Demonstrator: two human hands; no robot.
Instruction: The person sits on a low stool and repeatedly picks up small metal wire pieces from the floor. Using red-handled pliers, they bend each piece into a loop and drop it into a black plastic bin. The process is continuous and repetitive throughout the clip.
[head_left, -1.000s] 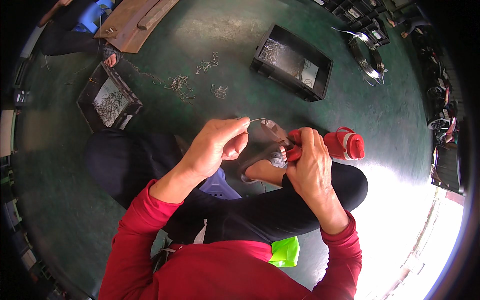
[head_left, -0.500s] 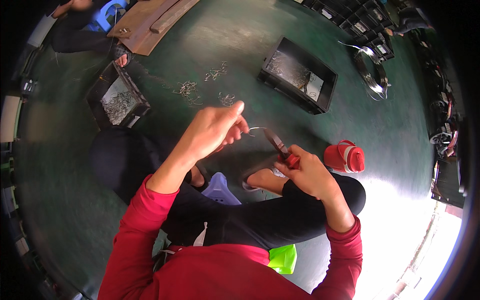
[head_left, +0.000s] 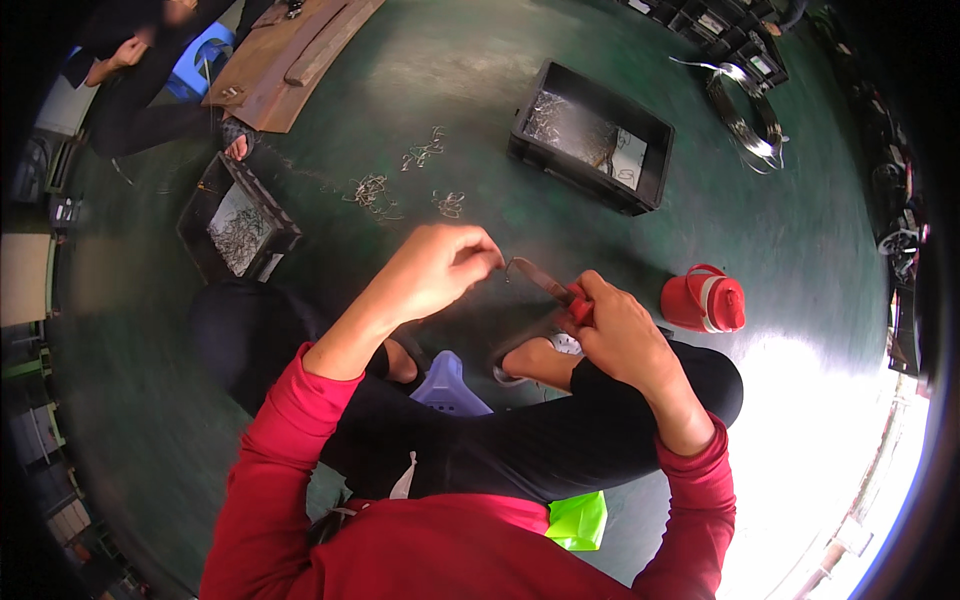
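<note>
Since the earlier frame the left hand [head_left: 435,272] has drawn in toward the pliers [head_left: 553,285], so the wire [head_left: 510,265] now sits at their tip. The left grip is pinching the wire; the right hand [head_left: 620,335] is closed round the red handles. Both work above the floor [head_left: 480,110], near its middle. Bent pieces [head_left: 372,190] lie scattered and fill two crates [head_left: 590,135], so some are done; this one looks unfinished.
</note>
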